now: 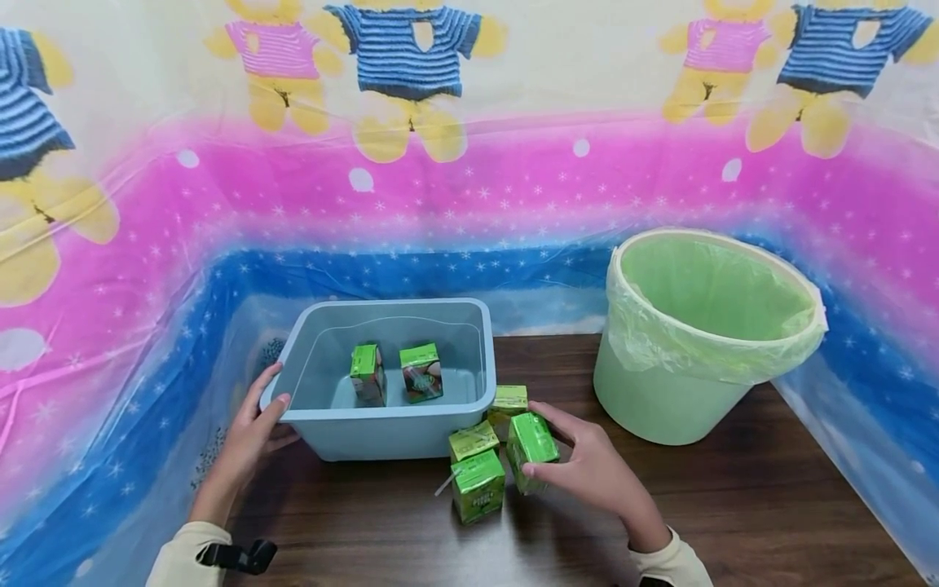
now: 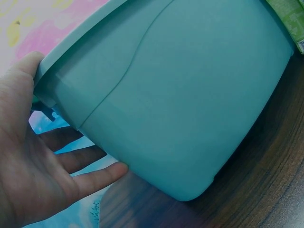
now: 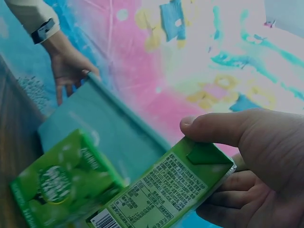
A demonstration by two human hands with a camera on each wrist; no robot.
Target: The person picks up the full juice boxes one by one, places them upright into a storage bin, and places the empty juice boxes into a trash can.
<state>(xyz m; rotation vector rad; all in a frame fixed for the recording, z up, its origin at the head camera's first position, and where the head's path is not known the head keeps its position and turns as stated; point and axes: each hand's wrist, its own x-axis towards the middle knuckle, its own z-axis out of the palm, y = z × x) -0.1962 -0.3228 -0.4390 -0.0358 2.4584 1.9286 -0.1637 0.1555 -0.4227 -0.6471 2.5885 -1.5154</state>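
My left hand [image 1: 253, 428] grips the left rim of a blue-grey plastic tub [image 1: 381, 436], thumb over the edge and fingers along the outer wall. Two small drink cartons stand inside, a left carton [image 1: 368, 375] and a right carton [image 1: 421, 373], both green-topped. Between thumb and fingers, my right hand [image 1: 590, 469] holds a green drink carton [image 1: 533, 440] just off the tub's right front corner. Its printed side panel and barcode face the right wrist view. Beside it stands another green carton [image 1: 478, 487] with a pale straw [image 1: 444, 483] sticking out at its left.
Two yellow-green cartons, a nearer one [image 1: 473, 441] and a farther one [image 1: 511, 398], sit against the tub's right side. A pale green bin [image 1: 653, 399] lined with a clear bag stands at the right on the dark wooden table [image 1: 367, 522]. Printed sheeting [image 1: 528, 196] encloses the back and sides.
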